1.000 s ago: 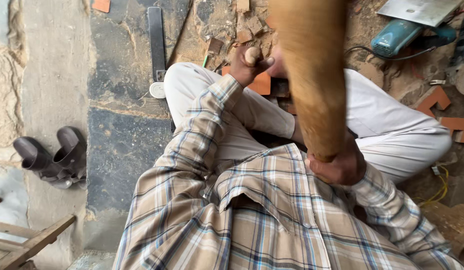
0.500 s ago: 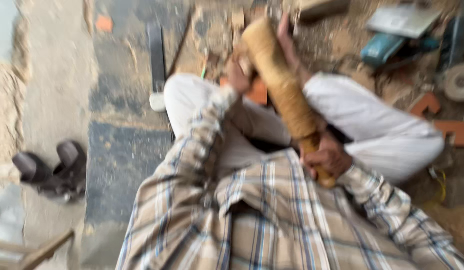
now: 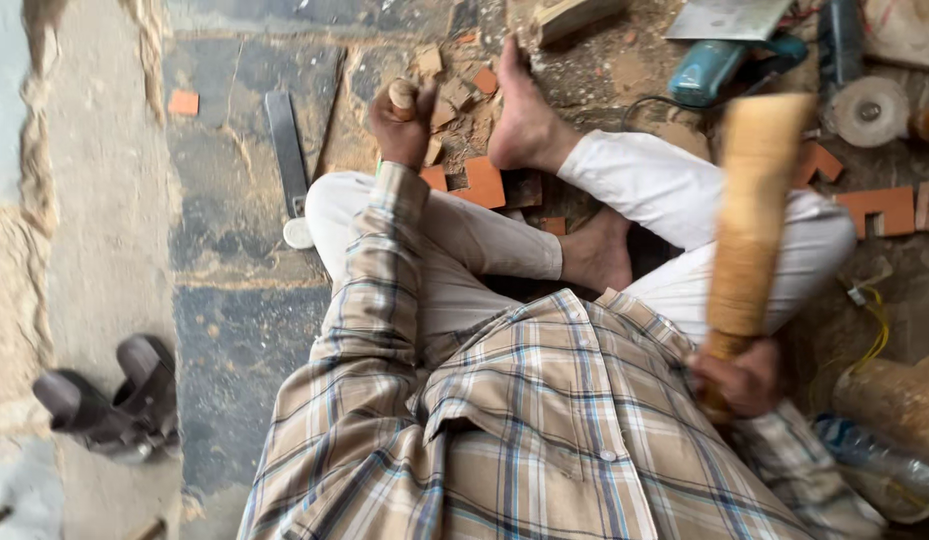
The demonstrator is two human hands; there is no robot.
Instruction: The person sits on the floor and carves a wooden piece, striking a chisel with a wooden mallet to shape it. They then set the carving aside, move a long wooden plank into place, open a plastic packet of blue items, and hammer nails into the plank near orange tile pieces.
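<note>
The big wooden mallet (image 3: 752,215) is up in the air now, over the person's right knee. Half a second ago it was leaning across the middle, over the lap, and a second ago it was close to the camera. So it has swung out to the right and looks lifted, as if for a hit, though that is only a guess.

The right hand (image 3: 741,378) is closed tight around the thin bottom end of the mallet. The left hand (image 3: 402,125) is reaching out in front, closed around a small tool with a round wooden handle (image 3: 402,97). It has stayed in about the same place. The tool's tip is hidden, so what it touches cannot be seen.

Orange wood pieces (image 3: 482,182) lie on the floor just by the bare foot (image 3: 526,120). A blue power tool (image 3: 712,72) sits further back. Dark sandals (image 3: 114,400) rest well off to the left.
</note>
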